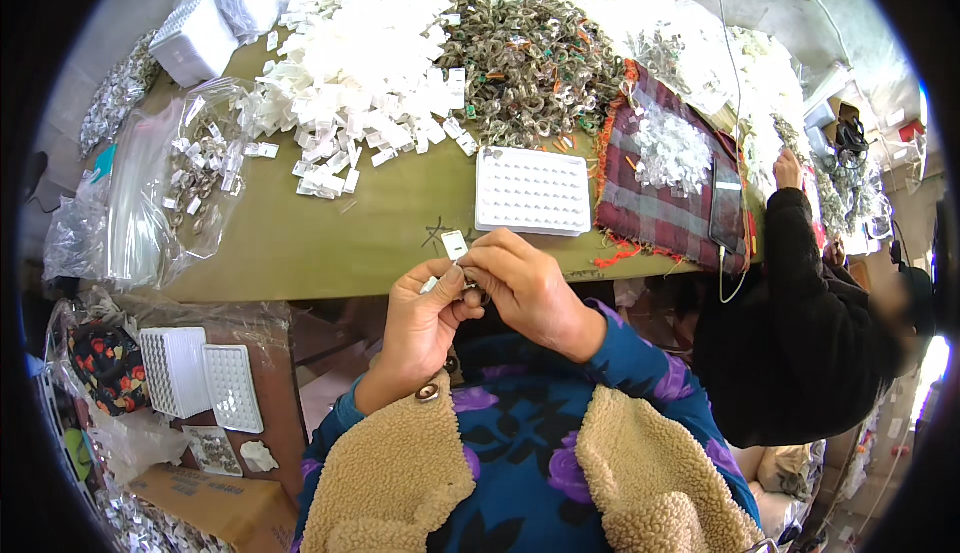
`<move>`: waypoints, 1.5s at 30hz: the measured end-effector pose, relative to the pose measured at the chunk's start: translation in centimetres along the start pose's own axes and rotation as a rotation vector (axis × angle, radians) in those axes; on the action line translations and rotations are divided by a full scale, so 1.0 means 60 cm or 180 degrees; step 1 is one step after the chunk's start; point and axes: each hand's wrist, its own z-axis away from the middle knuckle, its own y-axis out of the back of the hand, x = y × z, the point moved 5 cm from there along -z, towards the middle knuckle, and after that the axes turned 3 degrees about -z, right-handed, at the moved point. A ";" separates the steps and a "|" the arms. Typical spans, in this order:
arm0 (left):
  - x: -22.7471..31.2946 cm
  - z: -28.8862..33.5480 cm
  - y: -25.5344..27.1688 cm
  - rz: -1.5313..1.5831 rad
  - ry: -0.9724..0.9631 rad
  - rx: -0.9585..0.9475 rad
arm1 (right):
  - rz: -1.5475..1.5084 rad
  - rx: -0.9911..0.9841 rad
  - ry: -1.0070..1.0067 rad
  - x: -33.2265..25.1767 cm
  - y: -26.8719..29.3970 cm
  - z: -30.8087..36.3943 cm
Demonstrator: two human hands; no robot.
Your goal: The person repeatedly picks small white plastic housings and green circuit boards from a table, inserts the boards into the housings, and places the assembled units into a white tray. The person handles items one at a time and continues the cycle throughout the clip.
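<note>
In front of my chest, both hands meet at the table's near edge. My left hand (418, 321) pinches a small white tag (454, 245) that sticks up above the fingers. My right hand (532, 291) closes its fingertips against the left ones, on a small dark ring-like piece (482, 296) mostly covered by the fingers. Whether the tag is joined to that piece I cannot tell. Just beyond the right hand lies a white tray (535, 227) with rows of small wells. A large heap of white tags (345, 103) and a heap of grey looped pieces (530, 58) lie farther back.
A plaid cloth (622, 178) carries a pile of clear pieces (672, 150) and a cabled phone (726, 215). Plastic bags (150, 203) lie at the left. Stacked white trays (172, 373) and a cardboard box (215, 503) are lower left. A person in black (790, 323) works at my right.
</note>
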 end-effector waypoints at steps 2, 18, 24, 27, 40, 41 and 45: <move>0.003 -0.001 -0.001 0.0036 -0.0031 0.0023 | 0.0145 0.0202 0.0462 -0.009 -0.010 0.014; -0.022 -0.009 -0.016 -0.0260 0.1068 -0.0302 | -0.0643 0.0340 -0.0823 0.022 0.032 0.011; -0.058 -0.021 -0.017 0.0583 0.1196 -0.0591 | -0.0096 0.0080 0.0687 -0.012 0.066 0.036; -0.065 -0.037 -0.026 0.0189 0.1142 -0.0511 | 0.0230 0.0340 0.0832 -0.012 0.075 0.056; -0.096 -0.051 -0.084 0.0039 0.1200 -0.0389 | -0.0797 0.0795 -0.0141 0.033 0.146 0.104; -0.098 -0.049 -0.086 -0.0161 0.1192 -0.0379 | -0.0982 0.0755 -0.0336 0.037 0.147 0.106; -0.102 -0.038 -0.092 -0.0761 0.1083 -0.0150 | -0.0568 0.0973 -0.0715 0.036 0.152 0.112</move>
